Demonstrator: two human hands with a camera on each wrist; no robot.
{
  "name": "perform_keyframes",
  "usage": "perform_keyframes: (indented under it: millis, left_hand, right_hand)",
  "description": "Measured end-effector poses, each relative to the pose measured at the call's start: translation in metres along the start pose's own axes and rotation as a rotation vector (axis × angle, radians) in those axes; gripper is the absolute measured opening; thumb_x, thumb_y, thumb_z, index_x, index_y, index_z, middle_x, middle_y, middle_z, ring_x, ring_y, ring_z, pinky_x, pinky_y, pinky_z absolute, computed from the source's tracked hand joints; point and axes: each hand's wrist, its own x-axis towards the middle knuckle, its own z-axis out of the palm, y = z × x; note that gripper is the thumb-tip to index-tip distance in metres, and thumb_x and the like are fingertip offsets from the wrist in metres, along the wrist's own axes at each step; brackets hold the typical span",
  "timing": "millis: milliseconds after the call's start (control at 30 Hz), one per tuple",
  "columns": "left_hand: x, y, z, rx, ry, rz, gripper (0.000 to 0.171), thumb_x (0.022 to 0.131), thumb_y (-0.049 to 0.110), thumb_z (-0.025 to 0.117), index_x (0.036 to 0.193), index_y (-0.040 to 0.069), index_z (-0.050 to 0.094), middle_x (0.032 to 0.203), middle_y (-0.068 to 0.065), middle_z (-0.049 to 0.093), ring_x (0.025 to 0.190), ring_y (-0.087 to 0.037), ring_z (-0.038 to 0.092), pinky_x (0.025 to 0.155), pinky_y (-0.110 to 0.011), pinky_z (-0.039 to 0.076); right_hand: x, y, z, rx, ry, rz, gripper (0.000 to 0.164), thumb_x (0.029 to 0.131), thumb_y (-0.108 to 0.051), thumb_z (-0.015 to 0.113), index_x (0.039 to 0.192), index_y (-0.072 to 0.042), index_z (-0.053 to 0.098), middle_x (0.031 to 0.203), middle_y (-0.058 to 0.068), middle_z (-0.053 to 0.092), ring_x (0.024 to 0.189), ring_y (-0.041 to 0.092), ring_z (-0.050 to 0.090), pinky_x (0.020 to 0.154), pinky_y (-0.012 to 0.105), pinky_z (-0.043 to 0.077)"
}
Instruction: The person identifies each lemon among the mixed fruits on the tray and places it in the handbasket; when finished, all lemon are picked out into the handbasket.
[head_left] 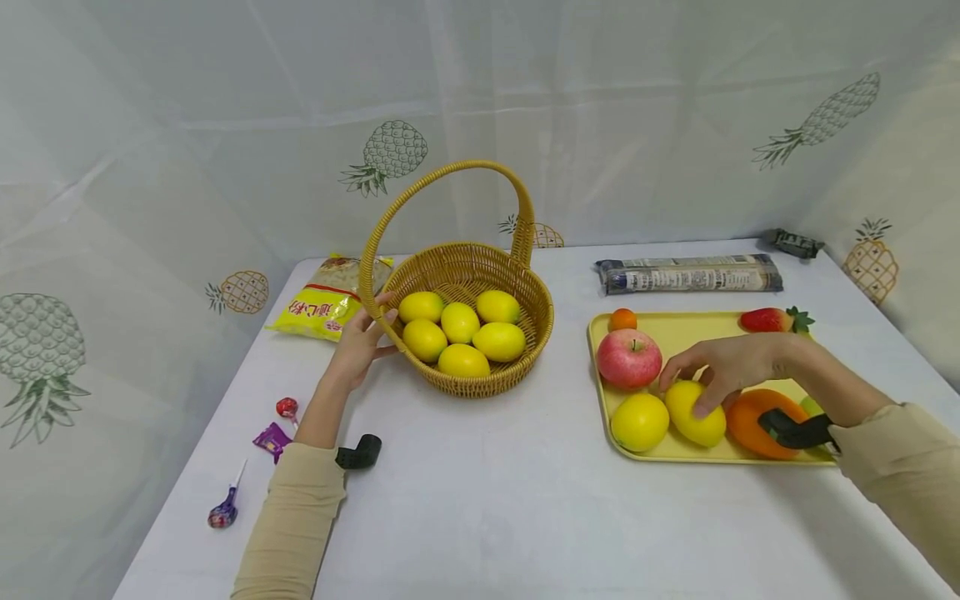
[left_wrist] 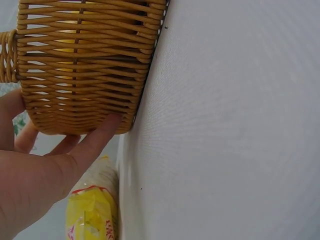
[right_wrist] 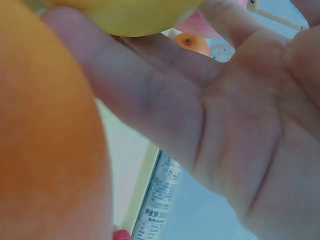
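Observation:
A wicker basket (head_left: pixel 491 383) with a tall arched handle stands on the table with several yellow lemons (head_left: pixel 460 322) inside. My left hand (head_left: pixel 356 346) holds its left side near the handle's base. In the left wrist view the fingers spread along the woven wall (left_wrist: pixel 85 95). Over at the right, my right hand (head_left: pixel 742 367) grips a lemon (head_left: pixel 696 414) on the yellow tray (head_left: pixel 600 400), thumb on one side and fingers on the other. Another lemon (head_left: pixel 640 422) lies just left of it, and an orange oval fruit (head_left: pixel 763 423) lies just right.
On the tray also sit an apple (head_left: pixel 628 359), a small orange fruit (head_left: pixel 622 320) and a strawberry (head_left: pixel 768 320). Behind it lies a long noodle pack (head_left: pixel 690 274). A yellow food bag (head_left: pixel 330 300) lies beside the basket; lollipops (head_left: pixel 222 510) and a purple-wrapped candy (head_left: pixel 272 439) lie at left.

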Motion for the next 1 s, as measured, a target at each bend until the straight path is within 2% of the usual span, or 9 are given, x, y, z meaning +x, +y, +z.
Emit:
perform_keyframes:
  millis: [233,433,533,667,767,867,1000]
  left_hand:
    - [0.001,-0.002,-0.001,0.007,0.006,0.007,0.049,0.104,0.018,0.046,0.151,0.012,0.033,0.157,-0.011,0.02,0.137,-0.034,0.03,0.096,-0.057,0.045]
    - [0.001,0.0,-0.001,0.012,0.012,0.012,0.047,0.104,0.017,0.046,0.15,0.012,0.035,0.156,-0.011,0.024,0.135,-0.033,0.033,0.094,-0.055,0.047]
    - [0.001,0.001,-0.002,0.012,0.009,0.017,0.047,0.104,0.017,0.045,0.15,0.011,0.034,0.156,-0.012,0.023,0.136,-0.034,0.032,0.095,-0.056,0.047]
    - [0.0,0.002,-0.002,0.012,0.006,0.015,0.049,0.104,0.017,0.045,0.151,0.011,0.033,0.157,-0.012,0.022,0.137,-0.034,0.03,0.096,-0.057,0.046]
    - [0.0,0.002,-0.002,0.005,0.003,0.011,0.05,0.104,0.018,0.046,0.151,0.012,0.032,0.157,-0.011,0.021,0.137,-0.033,0.03,0.096,-0.057,0.045]
    - [-0.001,0.001,-0.001,-0.007,-0.001,0.011,0.051,0.104,0.02,0.047,0.152,0.011,0.031,0.158,-0.01,0.02,0.138,-0.034,0.029,0.097,-0.058,0.044]
    - [-0.001,0.0,0.0,-0.019,-0.003,0.005,0.053,0.103,0.021,0.049,0.152,0.012,0.031,0.157,-0.011,0.02,0.137,-0.034,0.029,0.097,-0.059,0.043]
  right_hand:
    - [0.003,-0.001,-0.001,0.004,0.008,0.022,0.044,0.081,-0.02,0.079,0.121,-0.015,0.061,0.12,0.009,0.052,0.105,0.028,0.047,0.077,0.037,0.055]
    - [-0.01,0.002,-0.01,-0.015,0.061,-0.056,0.044,0.085,-0.021,0.075,0.123,-0.012,0.056,0.129,0.009,0.05,0.119,0.036,0.042,0.084,0.037,0.052]
    - [-0.019,-0.004,-0.016,-0.048,0.121,-0.128,0.045,0.086,-0.021,0.073,0.126,-0.01,0.055,0.13,0.01,0.05,0.122,0.038,0.041,0.092,0.041,0.048]
    - [-0.024,-0.019,-0.025,-0.04,0.225,-0.214,0.044,0.09,-0.018,0.069,0.128,-0.008,0.051,0.129,0.012,0.051,0.122,0.038,0.043,0.098,0.047,0.042]
    - [-0.019,-0.036,-0.031,0.025,0.29,-0.229,0.044,0.093,-0.018,0.066,0.131,-0.01,0.046,0.13,0.014,0.049,0.119,0.037,0.048,0.094,0.048,0.047]
    - [-0.006,-0.057,-0.035,0.086,0.334,-0.231,0.046,0.095,-0.022,0.064,0.134,-0.012,0.043,0.134,0.014,0.047,0.115,0.033,0.053,0.093,0.044,0.051]
    - [0.02,-0.09,-0.041,0.216,0.348,-0.241,0.053,0.094,-0.022,0.066,0.137,-0.011,0.038,0.135,0.017,0.044,0.11,0.031,0.057,0.094,0.042,0.051]
